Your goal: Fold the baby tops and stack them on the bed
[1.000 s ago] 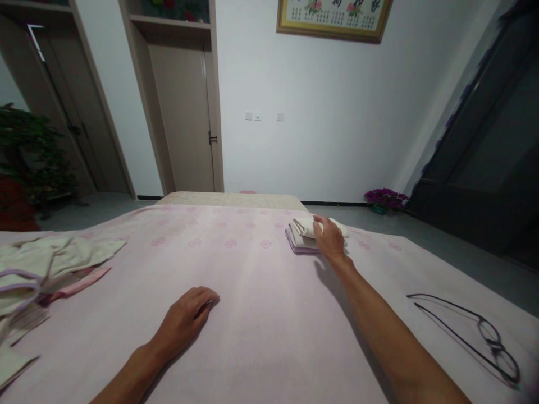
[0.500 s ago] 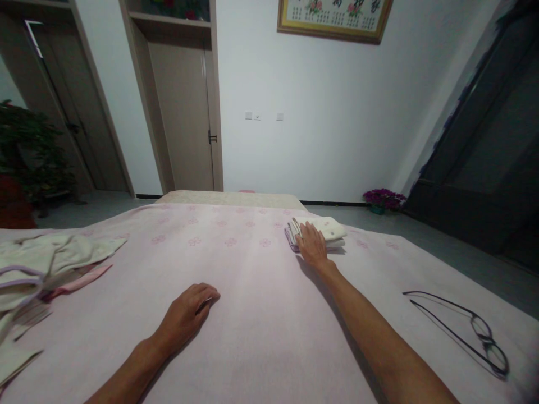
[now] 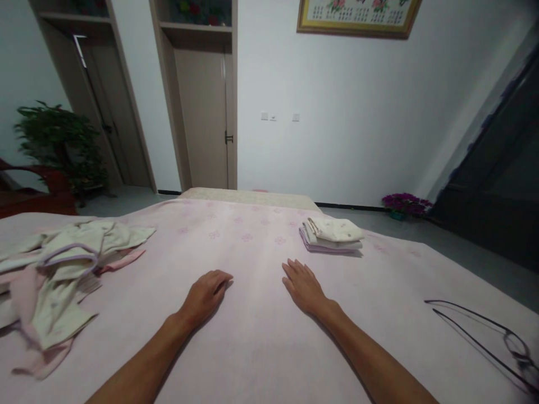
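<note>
The left hand (image 3: 206, 294) sits palm down on a broad pale pink cloth (image 3: 252, 353), a smooth, softly creased sheet printed with small darker pink flowers towards its far side. Its fingers are curled and bunched together; whether they pinch anything cannot be told. The right hand (image 3: 302, 285) lies flat, palm down, fingers extended and slightly spread, on or just above the same cloth.

At one o'clock from the right hand, near its fingertips but apart from them, is a neat rectangular stack of folded fabric (image 3: 337, 230): a soft, rounded cream fold with faint small motifs on top, thinner white and lilac layers beneath. Between three and four o'clock, well apart, rest thin dark-framed eyeglasses (image 3: 522, 357), temples unfolded.

At nine to ten o'clock from the left hand spreads a loose, rumpled heap of cream and pink garments (image 3: 90, 241), with curved lilac edging and limp, trailing ends.
</note>
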{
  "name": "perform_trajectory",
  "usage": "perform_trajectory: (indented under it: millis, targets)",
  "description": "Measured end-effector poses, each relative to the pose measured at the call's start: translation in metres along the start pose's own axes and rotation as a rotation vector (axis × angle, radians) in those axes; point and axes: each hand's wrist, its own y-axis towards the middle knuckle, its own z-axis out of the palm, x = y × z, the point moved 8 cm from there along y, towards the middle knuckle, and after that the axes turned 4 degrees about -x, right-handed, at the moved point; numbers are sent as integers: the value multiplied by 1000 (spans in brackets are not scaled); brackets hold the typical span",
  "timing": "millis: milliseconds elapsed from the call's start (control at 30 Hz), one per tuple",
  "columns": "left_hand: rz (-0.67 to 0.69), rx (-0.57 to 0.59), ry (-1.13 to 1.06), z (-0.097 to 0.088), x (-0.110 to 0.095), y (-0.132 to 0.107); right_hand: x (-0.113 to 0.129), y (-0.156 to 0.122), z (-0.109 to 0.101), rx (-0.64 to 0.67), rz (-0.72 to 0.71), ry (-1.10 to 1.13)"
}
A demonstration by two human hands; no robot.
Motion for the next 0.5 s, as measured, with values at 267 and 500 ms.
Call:
perform_trajectory:
  millis: [267,500]
  targets:
    - [-249,-389,397,-75,69,-5,-6,4,-2,-98,-20,0]
    - [-702,-822,585,-170,115,-49,-9,6,-5,-154,-11,75]
